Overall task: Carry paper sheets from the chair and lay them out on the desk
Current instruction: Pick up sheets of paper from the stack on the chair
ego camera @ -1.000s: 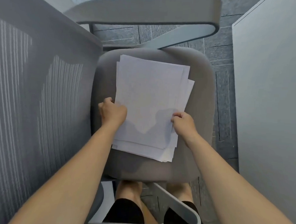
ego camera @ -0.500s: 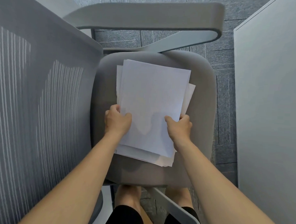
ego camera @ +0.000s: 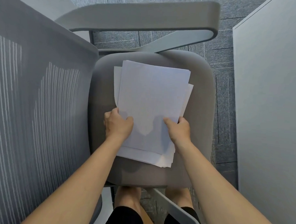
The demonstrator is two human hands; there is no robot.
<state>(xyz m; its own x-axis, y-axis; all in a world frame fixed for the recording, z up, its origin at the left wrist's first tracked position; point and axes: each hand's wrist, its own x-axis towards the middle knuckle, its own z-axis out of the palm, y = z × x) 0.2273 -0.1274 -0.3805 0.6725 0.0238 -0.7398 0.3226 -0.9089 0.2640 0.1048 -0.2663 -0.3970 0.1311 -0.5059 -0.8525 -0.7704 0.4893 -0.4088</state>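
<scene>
A loose stack of white paper sheets (ego camera: 151, 98) lies on the grey seat of an office chair (ego camera: 201, 113), its edges fanned out unevenly. My left hand (ego camera: 117, 125) grips the stack's left edge near the bottom, thumb on top and fingers curled underneath. At the right edge my right hand (ego camera: 177, 129) pinches the sheets the same way, thumb lying on the top sheet. The near end of the stack looks slightly raised off the seat. The grey desk (ego camera: 270, 107) fills the right side of the view.
The chair's mesh backrest (ego camera: 35, 108) stands at the left. One armrest (ego camera: 139, 16) crosses the top of the view and another (ego camera: 177, 211) sits near my legs. Dark carpet tiles (ego camera: 223, 106) show between chair and desk.
Both hands have slid from resting on the sheets to gripping the stack's side edges with thumbs on top. The top sheets have been squared up, and the stack has shifted slightly toward me.
</scene>
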